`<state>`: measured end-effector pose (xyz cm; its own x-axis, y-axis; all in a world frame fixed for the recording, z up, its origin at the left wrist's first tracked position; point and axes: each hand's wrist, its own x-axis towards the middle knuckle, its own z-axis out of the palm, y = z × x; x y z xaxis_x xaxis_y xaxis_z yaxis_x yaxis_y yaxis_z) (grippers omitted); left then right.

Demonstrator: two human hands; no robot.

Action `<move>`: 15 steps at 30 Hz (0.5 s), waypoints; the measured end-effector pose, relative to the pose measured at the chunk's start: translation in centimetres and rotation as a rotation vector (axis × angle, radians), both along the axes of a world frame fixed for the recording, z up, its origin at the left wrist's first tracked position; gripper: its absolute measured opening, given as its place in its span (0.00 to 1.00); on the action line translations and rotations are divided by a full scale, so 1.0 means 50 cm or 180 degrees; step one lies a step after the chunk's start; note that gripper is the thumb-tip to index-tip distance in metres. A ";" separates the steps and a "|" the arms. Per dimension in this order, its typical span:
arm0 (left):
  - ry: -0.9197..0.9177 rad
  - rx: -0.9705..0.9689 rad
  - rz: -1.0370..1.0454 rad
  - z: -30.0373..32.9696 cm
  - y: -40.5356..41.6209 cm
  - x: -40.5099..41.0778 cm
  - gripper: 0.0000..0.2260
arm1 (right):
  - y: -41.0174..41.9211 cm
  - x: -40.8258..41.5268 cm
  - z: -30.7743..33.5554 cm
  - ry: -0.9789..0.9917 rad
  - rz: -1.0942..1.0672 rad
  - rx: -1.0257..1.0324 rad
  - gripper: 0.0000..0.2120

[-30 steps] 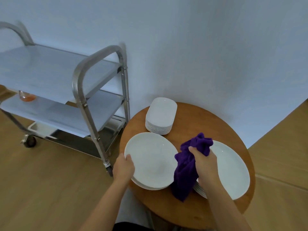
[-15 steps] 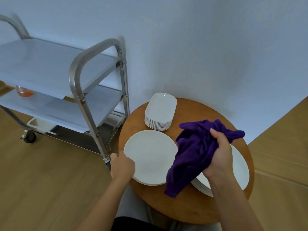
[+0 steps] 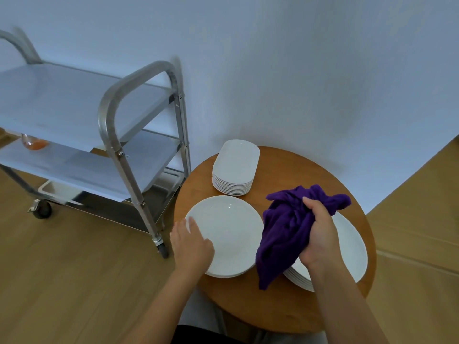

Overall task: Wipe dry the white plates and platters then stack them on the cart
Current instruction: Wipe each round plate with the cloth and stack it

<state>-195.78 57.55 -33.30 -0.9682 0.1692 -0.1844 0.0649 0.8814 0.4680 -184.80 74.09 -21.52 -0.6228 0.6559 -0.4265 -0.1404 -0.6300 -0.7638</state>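
A round white plate (image 3: 228,232) tops a short stack at the left of the round wooden table (image 3: 278,306). My left hand (image 3: 191,247) rests on this plate's near left rim, fingers spread over the edge. My right hand (image 3: 318,234) is shut on a bunched purple cloth (image 3: 285,227), held above the gap between that plate and a second stack of round white plates (image 3: 352,249) on the right. A stack of several white oblong platters (image 3: 236,165) stands at the table's back. The steel cart (image 3: 74,108) stands to the left, its top shelf bare.
The cart's upright frame and caster (image 3: 161,247) stand close to the table's left edge. An orange-tinted glass object (image 3: 33,144) sits on the cart's middle shelf. A white wall rises behind the table. Wooden floor surrounds table and cart.
My right hand lifted the purple cloth from the plates and turned it, bunching it higher. My left hand slid further onto the left plate's rim.
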 end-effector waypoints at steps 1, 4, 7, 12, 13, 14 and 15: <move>0.0119 -0.0061 -0.0187 0.007 0.015 0.006 0.27 | 0.007 0.004 0.004 0.0023 -0.0043 0.0032 0.09; 0.0300 0.0092 -0.0589 0.039 0.077 0.024 0.19 | 0.026 0.021 0.013 0.0073 -0.0180 0.0051 0.10; 0.0189 0.0318 -0.0857 0.064 0.140 0.045 0.16 | 0.048 0.049 0.016 0.0077 -0.0307 0.0052 0.09; -0.0324 0.0224 -0.1160 0.079 0.221 0.078 0.18 | 0.093 0.107 0.017 0.0188 -0.0532 0.0022 0.04; -0.0406 0.0115 -0.1233 0.079 0.236 0.083 0.20 | 0.104 0.120 0.016 0.0210 -0.0604 0.0016 0.03; -0.0474 -0.0033 -0.1324 0.077 0.249 0.088 0.22 | 0.114 0.131 0.016 0.0233 -0.0691 0.0011 0.03; -0.0544 -0.0185 -0.1413 0.073 0.260 0.091 0.24 | 0.124 0.143 0.015 0.0253 -0.0778 0.0000 0.02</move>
<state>-191.21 70.56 -29.67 -0.7597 0.5442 -0.3561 0.3674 0.8109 0.4555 -177.65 80.29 -20.78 -0.4772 0.7911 -0.3827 -0.3482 -0.5700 -0.7442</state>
